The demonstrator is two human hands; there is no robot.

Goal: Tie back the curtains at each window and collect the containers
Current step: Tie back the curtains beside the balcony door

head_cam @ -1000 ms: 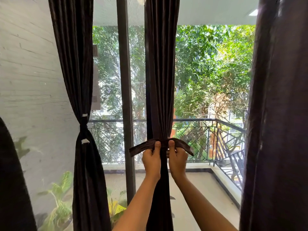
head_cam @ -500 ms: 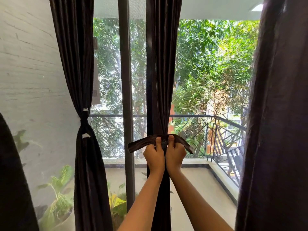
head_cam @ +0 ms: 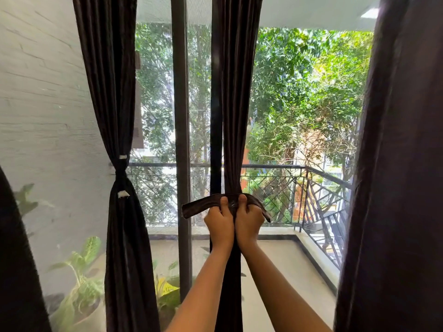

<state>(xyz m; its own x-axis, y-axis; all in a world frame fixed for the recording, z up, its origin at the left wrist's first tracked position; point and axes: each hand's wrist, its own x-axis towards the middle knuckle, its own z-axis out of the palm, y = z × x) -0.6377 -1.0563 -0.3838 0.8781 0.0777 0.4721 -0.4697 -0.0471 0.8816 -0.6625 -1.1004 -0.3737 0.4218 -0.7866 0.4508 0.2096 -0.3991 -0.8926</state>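
At the centre of the window, both fists press together against the gathered middle curtain (head_cam: 236, 116). Left hand (head_cam: 219, 220) grips one end of the dark tie-back band (head_cam: 196, 207), right hand (head_cam: 249, 220) clutches the other, thumbs up. The band circles the curtain at railing height, ends flaring out. The danger: no knot shows yet, so a slackened grip lets the band spring free and the folds spill. The left curtain (head_cam: 119, 173) is tied; the right curtain (head_cam: 395, 164) hangs loose. No containers in sight.
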